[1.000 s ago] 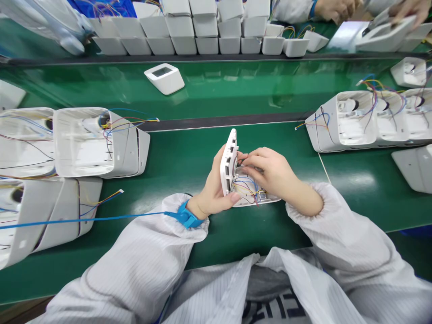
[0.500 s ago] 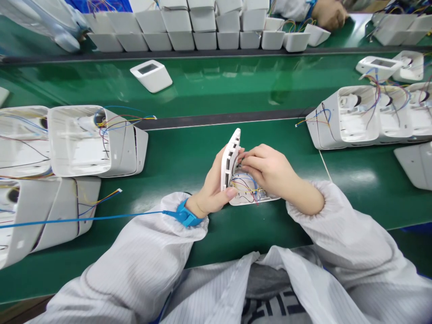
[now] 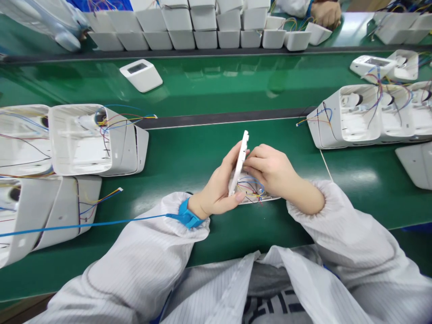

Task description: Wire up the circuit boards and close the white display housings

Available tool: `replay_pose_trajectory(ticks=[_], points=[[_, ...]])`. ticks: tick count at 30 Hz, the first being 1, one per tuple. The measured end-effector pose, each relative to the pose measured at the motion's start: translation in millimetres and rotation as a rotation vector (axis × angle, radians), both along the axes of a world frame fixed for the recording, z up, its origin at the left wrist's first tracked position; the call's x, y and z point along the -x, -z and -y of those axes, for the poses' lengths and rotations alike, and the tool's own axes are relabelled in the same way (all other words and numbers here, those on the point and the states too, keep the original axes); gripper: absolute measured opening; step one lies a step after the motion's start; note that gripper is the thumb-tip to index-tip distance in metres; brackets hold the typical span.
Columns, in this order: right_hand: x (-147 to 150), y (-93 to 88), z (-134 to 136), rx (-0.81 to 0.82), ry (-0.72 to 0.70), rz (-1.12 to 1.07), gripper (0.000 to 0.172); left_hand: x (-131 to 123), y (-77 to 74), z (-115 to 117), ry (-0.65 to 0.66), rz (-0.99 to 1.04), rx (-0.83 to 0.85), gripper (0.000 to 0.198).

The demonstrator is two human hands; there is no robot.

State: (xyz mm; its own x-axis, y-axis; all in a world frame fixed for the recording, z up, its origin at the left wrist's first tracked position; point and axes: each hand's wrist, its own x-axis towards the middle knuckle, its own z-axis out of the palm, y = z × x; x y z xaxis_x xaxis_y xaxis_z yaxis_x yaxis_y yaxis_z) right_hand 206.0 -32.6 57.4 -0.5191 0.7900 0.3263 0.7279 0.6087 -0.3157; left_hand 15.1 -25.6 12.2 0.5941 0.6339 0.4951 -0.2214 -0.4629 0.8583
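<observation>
My left hand (image 3: 222, 186) is closed on a thin white plastic cover (image 3: 240, 164), held up on edge with its inner side turned to the right. Just right of it, my right hand (image 3: 268, 168) has its fingers pinched together behind the cover; what they hold is hidden. Under both hands lies a white plastic housing (image 3: 265, 198), open side up. Coloured wires (image 3: 250, 185) in blue, red, yellow and black run inside it. A blue wrist strap (image 3: 189, 213) with a cord is around my left wrist.
Open white housings (image 3: 81, 144) with trailing wires stand at the left, and similar ones (image 3: 359, 114) at the right. A white unit with a small display (image 3: 141, 75) lies beyond the black strip (image 3: 195, 120). Far back are stacked white parts (image 3: 202, 27) and another person's hand (image 3: 326, 14).
The cover has swung more upright and edge-on, moving slightly right with my left hand. My right hand stays nearly in place. The display unit on the far strip has shifted left.
</observation>
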Motion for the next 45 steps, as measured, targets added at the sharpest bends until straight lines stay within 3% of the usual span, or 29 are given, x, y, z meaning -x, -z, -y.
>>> replay_pose_trajectory(ticks=[13, 17, 21, 24, 27, 29, 32, 34, 36, 40, 45], points=[[1.6, -3.9, 0.4, 0.016, 0.028, 0.094, 0.03, -2.9, -9.0, -1.8, -0.011, -0.068, -0.064, 0.085], [-6.4, -11.6, -4.0, 0.148, 0.039, 0.033, 0.019, -1.8, -2.0, -1.0, -0.028, 0.027, 0.073, 0.081], [-19.9, -17.0, -12.4, 0.393, 0.265, 0.168, 0.016, -1.9, 4.8, 0.1, -0.058, 0.059, 0.137, 0.083], [-25.2, -17.1, -15.9, 0.465, 0.309, 0.219, 0.015, -2.3, 4.1, 0.1, -0.063, 0.055, 0.128, 0.082], [-27.0, -21.4, -12.4, 0.354, 0.256, 0.033, 0.015, -1.8, 2.4, -0.4, -0.067, 0.057, 0.125, 0.081], [-26.8, -29.4, -5.5, 0.337, 0.134, -0.117, 0.025, -1.1, 1.6, -0.5, -0.06, 0.046, 0.121, 0.08], [-24.4, -42.6, 7.1, 0.447, -0.146, -0.185, 0.035, -0.4, 0.1, -0.2, -0.035, 0.038, 0.124, 0.079], [-23.2, -46.5, 11.7, 0.506, -0.245, -0.166, 0.025, -0.3, -1.2, -0.1, -0.024, 0.043, 0.133, 0.077], [-24.3, -45.6, 11.2, 0.545, -0.258, -0.201, 0.016, -0.4, -2.5, -0.1, -0.021, 0.049, 0.132, 0.076], [-30.1, -38.2, 2.8, 0.582, -0.248, -0.316, 0.016, -0.4, -4.6, -0.1, -0.002, 0.025, 0.14, 0.078], [-27.1, -30.1, 0.1, 0.439, -0.271, -0.178, 0.019, 0.1, -4.5, -0.4, -0.004, 0.015, 0.131, 0.081]])
